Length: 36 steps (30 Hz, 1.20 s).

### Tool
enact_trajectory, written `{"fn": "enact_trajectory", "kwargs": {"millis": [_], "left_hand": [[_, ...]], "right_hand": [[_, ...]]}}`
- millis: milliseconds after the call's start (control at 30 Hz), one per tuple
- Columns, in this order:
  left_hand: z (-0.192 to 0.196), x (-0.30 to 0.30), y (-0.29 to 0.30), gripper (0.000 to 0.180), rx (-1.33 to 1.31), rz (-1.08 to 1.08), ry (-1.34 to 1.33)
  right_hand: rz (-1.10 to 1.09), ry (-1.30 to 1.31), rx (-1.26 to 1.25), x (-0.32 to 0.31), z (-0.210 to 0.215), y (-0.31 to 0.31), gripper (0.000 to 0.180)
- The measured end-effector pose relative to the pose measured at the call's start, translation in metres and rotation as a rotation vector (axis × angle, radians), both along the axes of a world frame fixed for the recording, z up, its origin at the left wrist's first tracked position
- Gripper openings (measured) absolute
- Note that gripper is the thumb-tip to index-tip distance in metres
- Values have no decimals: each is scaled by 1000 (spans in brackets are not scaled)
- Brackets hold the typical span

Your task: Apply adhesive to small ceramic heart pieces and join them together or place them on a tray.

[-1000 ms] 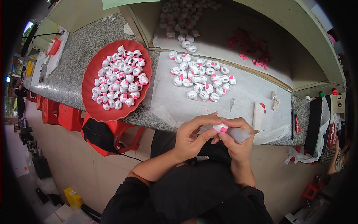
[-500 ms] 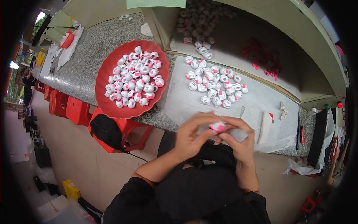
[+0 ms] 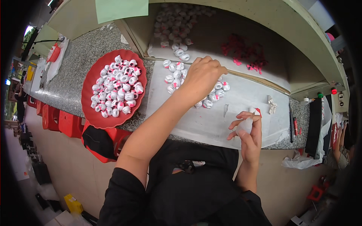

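Observation:
My left hand [image 3: 205, 77] is stretched out over a cluster of small white-and-pink hollow pieces [image 3: 177, 74] on a white sheet [image 3: 196, 122]. Its back faces up and its fingertips are hidden, so I cannot see whether it grips a piece. Lower right, my right hand [image 3: 249, 137] is held just above the sheet's near edge. Between its thumb and fingers sits a whitish, slightly see-through wad [image 3: 246, 125], perhaps cloth or tissue. To the left, a red scalloped bowl [image 3: 87, 88] is heaped with similar white-and-pink pieces [image 3: 117, 84].
Behind the sheet, a shelf compartment holds more white pieces [image 3: 175, 22] and a pile of bright pink bits [image 3: 245, 52]. A crumpled scrap [image 3: 272, 105] and a red pen [image 3: 295, 126] lie at the right. Red stools [image 3: 70, 123] line the granite counter [image 3: 77, 64].
My hands have parted. The left went forward to the cluster and no longer shows the piece both hands were handling. The right stays near the front edge with the wad. The view has shifted.

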State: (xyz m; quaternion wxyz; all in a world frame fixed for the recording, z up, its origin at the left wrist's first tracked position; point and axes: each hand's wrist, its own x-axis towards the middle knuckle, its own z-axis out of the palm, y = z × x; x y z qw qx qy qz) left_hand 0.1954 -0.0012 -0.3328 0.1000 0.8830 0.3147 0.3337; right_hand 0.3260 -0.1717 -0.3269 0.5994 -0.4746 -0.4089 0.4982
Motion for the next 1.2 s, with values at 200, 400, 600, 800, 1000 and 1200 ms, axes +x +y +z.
{"fn": "enact_trajectory", "kwargs": {"millis": [200,400,600,800,1000,1200], "left_hand": [[-12,18,15,18,19,-92,341],[25,-23,-35,16,-662,-163,-391],[5,-48,-95,22,-1171,-261,-934],[-15,-56,-118,24,-1042,-292,-1052],[-9,-56,-121,33,-1158,-328,-1136],[-8,-56,-123,32,-1201,-328,-1146]], "right_hand": [[-17,-24,7,5,0,-6,30],[-150,-58,94,1,10,-10,33],[-276,194,264,-9,19,-7,30],[-334,-50,433,-28,24,-6,34],[-340,-366,667,-41,19,-13,42],[-231,-434,712,-41,22,-15,41]]}}
